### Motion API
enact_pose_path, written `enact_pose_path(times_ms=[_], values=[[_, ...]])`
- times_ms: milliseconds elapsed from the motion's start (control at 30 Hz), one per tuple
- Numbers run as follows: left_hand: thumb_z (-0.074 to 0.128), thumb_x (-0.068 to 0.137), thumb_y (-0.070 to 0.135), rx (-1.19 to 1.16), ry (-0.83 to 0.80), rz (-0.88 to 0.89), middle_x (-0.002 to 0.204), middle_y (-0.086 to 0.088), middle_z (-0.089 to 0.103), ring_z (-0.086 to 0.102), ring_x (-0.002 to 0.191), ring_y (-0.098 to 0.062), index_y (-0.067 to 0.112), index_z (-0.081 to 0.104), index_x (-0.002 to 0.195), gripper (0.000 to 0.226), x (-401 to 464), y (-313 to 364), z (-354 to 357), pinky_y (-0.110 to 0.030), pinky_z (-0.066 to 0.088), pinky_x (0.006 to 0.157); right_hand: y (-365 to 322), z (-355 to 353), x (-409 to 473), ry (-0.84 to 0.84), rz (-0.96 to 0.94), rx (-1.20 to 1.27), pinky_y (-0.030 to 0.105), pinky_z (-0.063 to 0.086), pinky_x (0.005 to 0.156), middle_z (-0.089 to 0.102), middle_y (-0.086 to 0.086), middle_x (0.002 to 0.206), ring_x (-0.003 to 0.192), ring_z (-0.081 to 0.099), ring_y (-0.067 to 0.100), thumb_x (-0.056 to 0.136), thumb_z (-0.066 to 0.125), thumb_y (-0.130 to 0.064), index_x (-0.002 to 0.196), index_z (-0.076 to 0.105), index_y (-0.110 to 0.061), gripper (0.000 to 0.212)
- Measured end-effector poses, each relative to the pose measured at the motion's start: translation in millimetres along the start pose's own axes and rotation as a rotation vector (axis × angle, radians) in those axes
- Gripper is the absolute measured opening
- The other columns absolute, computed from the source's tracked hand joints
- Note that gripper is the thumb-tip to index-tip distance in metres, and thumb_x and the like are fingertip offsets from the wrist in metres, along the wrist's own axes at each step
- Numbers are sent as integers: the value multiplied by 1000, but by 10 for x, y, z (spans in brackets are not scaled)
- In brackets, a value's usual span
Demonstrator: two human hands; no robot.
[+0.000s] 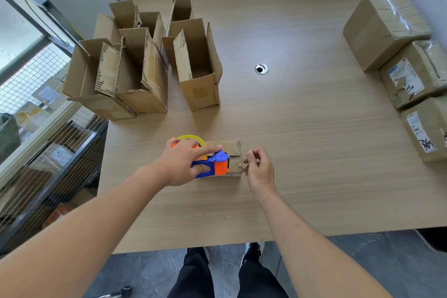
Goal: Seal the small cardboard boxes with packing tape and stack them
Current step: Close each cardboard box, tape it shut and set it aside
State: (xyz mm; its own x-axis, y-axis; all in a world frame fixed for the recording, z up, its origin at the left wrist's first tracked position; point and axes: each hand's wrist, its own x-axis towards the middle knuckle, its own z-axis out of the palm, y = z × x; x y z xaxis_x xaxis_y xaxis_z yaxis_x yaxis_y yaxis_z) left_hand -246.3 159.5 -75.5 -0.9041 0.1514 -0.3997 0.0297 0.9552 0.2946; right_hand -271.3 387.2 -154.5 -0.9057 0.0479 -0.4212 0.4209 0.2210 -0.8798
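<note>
Surface: wood-grain table (302,128) is seen from above in the head view, filling most of the frame, with grey tiled floor along the bottom edge.
Left hand: the left hand (183,164) is wrapped round the blue handle of the tape dispenser (212,164), the index finger laid straight forward along its top and the other fingers curled about the handle.
Right hand: the right hand (260,167) is held just right of the small box, thumb and fingertips drawn close together at the box's right end; whether a tape end is pinched there cannot be told.
Tape dispenser: a blue and orange body with a serrated edge facing right is seen, and a yellowish tape roll (192,139) rises behind the left hand; the dispenser rests on the box top.
Small box: the small cardboard box (233,150) lies at lower centre of the frame, flaps down, largely covered by the dispenser and left hand; brown, scuffed card is shown.
Open boxes: a cluster of open boxes (135,68) with flaps upright is stood at upper left of the table.
Taped boxes: three larger taped boxes (399,55) with labels are ranged along the right edge.
Cable hole: a round metal grommet (261,68) is set in the table centre.
Left side: wire-mesh shelving (36,152) is seen.
</note>
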Motion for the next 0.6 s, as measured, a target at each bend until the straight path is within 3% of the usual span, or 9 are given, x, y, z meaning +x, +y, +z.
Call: enact_pose_path(times_ms=[67, 233, 400, 500, 533, 600], values=[[53, 100, 50, -9, -4, -3, 105, 10, 47, 41, 105, -9, 66, 22, 148, 59, 4, 1, -4, -42, 17, 110, -18, 9, 21, 10, 36, 39, 25, 48, 53, 64, 4, 78, 62, 56, 15, 103, 54, -14, 90, 57, -9, 14], [53, 100, 50, -9, -9, -9, 106, 10, 47, 41, 107, -10, 65, 22, 148, 59, 9, 10, -8, -42, 16, 112, 32, 37, 143, -14, 154, -38, 50, 59, 67, 66, 5, 78, 65, 58, 23, 96, 58, -23, 86, 62, -7, 19], [54, 100, 49, -13, -15, -10, 106, 10, 47, 41, 107, -11, 66, 22, 148, 59, 4, 12, -15, -42, 17, 111, 35, 62, 199, -28, 185, -99, 53, 61, 67, 67, 3, 77, 62, 60, 20, 98, 60, -27, 87, 64, -9, 21], [53, 100, 50, -9, -17, -17, 107, 9, 48, 41, 106, -11, 65, 22, 148, 59, 10, 23, -13, -42, 17, 110, 90, 94, 189, 8, 128, -76, 52, 61, 68, 70, -4, 79, 71, 68, 19, 94, 65, -36, 87, 67, -22, 16], [53, 100, 50, -7, -15, -16, 107, 9, 48, 40, 106, -11, 65, 22, 148, 59, 13, 25, -10, -43, 17, 110, 111, 103, 173, 13, 119, -35, 52, 62, 69, 70, -5, 83, 75, 70, 19, 92, 67, -39, 93, 68, -27, 12], [54, 100, 49, -6, -8, -14, 105, 9, 47, 40, 105, -11, 65, 22, 148, 59, 12, 28, -4, -43, 18, 110, 134, 89, 159, 17, 174, 82, 49, 64, 67, 67, -2, 91, 73, 69, 20, 89, 73, -41, 116, 60, -38, 30]])
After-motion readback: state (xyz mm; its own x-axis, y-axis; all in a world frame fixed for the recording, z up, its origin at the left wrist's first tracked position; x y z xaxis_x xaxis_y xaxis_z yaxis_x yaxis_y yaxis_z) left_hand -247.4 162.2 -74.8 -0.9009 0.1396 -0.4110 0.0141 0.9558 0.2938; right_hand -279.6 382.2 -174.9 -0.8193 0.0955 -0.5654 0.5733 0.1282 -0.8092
